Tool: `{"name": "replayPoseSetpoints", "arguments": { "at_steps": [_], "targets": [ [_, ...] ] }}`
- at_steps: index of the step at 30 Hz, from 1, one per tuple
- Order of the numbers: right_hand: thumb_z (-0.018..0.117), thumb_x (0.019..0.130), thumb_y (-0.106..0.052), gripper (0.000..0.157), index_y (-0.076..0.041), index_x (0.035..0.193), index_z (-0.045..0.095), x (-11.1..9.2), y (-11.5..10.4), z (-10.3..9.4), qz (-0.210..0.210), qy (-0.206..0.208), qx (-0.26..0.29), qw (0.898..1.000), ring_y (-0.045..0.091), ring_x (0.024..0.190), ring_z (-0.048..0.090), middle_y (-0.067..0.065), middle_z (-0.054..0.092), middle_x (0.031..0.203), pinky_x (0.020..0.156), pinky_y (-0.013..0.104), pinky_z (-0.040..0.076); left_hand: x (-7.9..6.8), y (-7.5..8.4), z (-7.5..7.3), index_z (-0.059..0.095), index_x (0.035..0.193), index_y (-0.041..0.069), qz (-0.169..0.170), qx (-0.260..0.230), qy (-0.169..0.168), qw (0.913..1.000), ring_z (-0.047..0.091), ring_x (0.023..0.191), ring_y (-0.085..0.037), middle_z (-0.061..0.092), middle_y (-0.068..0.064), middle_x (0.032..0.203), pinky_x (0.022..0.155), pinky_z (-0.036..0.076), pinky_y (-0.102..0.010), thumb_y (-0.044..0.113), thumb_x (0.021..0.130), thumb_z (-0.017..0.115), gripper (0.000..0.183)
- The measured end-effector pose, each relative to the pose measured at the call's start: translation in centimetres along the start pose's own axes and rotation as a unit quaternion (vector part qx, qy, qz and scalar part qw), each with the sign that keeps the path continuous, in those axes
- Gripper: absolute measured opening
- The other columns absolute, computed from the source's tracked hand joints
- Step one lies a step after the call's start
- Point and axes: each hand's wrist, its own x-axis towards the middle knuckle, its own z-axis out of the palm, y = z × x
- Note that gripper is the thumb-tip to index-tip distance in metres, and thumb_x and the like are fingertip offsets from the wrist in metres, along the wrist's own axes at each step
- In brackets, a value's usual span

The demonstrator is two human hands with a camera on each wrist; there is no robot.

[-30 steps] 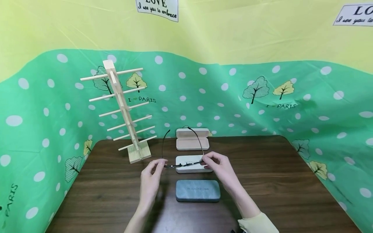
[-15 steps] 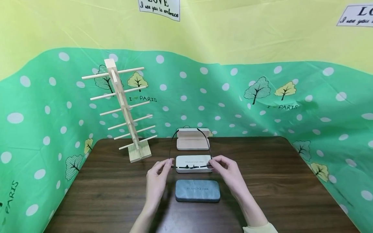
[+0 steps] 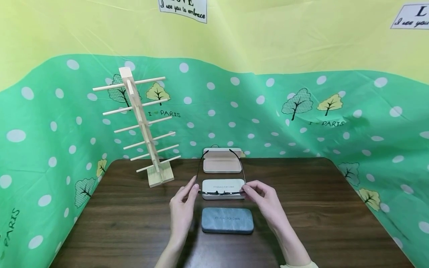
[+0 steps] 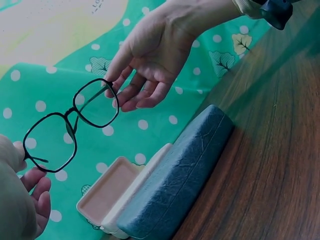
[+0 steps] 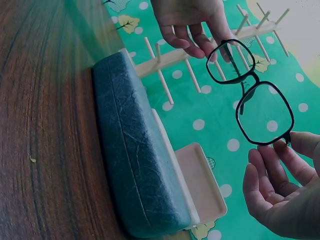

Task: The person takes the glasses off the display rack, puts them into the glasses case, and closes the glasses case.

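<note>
A pair of black-framed eyeglasses [image 3: 218, 193] is held up above the table with its temples unfolded and pointing away from me. My left hand [image 3: 182, 208] pinches the left end of the frame near the hinge. At the other end, my right hand [image 3: 268, 203] grips the frame between thumb and fingers. Both lenses and the thin rims [image 4: 69, 112] show plainly in the left wrist view. Below and behind the eyeglasses lies a closed white glasses case [image 3: 222, 184]. Nearer to me is a closed blue-grey glasses case [image 3: 227, 220], which touches neither hand.
An open glasses case with pale pink lining [image 3: 222, 166] stands at the table's back edge. To the left rises a wooden rack [image 3: 142, 123] with several pegs on each side. Behind the brown table [image 3: 318, 208] hangs a green and yellow patterned cloth [image 3: 254, 111].
Both hands have moved right with the eyeglasses, mostly in the first half second. The frame has gone from slightly tilted to nearly level. The cases and the rack stay put.
</note>
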Motion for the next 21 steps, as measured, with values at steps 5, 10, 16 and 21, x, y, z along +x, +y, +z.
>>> {"name": "replayPoseSetpoints", "arguments": {
  "at_steps": [5,10,16,21],
  "targets": [
    [0.068,0.101,-0.026,0.03,0.002,0.112,0.071,-0.19,-0.05,0.11,-0.002,-0.003,0.007,1.0,0.026,0.096,0.072,0.013,0.074,0.104,0.084,0.026,0.058,-0.09,-0.17,0.04,0.073,0.129,0.029,0.015,0.001,-0.004,0.9999,0.05,0.07,-0.005,0.072,-0.015,0.093,0.063,0.04,-0.02,0.032,0.099,0.069,0.03],
    [0.067,0.101,-0.023,0.031,0.005,0.113,0.07,-0.24,0.09,0.06,-0.003,0.002,0.012,1.0,0.024,0.093,0.072,0.016,0.073,0.105,0.083,0.026,0.059,-0.18,-0.08,0.06,0.072,0.131,0.029,0.012,0.009,-0.02,0.9997,0.047,0.07,-0.005,0.067,-0.007,0.087,0.064,0.04,-0.02,0.031,0.1,0.069,0.031],
    [0.067,0.101,-0.024,0.03,0.004,0.113,0.07,-0.13,0.28,-0.15,-0.003,0.005,0.008,1.0,0.024,0.094,0.072,0.017,0.073,0.106,0.083,0.025,0.059,-0.36,-0.03,0.01,0.069,0.135,0.026,0.022,0.02,-0.042,0.9987,0.043,0.07,-0.004,0.054,0.003,0.08,0.065,0.039,-0.02,0.026,0.1,0.068,0.035],
    [0.068,0.101,-0.023,0.032,0.006,0.113,0.069,-0.02,0.32,-0.21,-0.005,0.007,0.01,1.0,0.024,0.094,0.073,0.017,0.073,0.105,0.083,0.025,0.059,-0.31,-0.06,-0.06,0.067,0.138,0.024,0.036,0.028,-0.055,0.9974,0.042,0.073,-0.004,0.06,0.001,0.085,0.067,0.038,-0.021,0.022,0.102,0.064,0.036]
  ]
}}
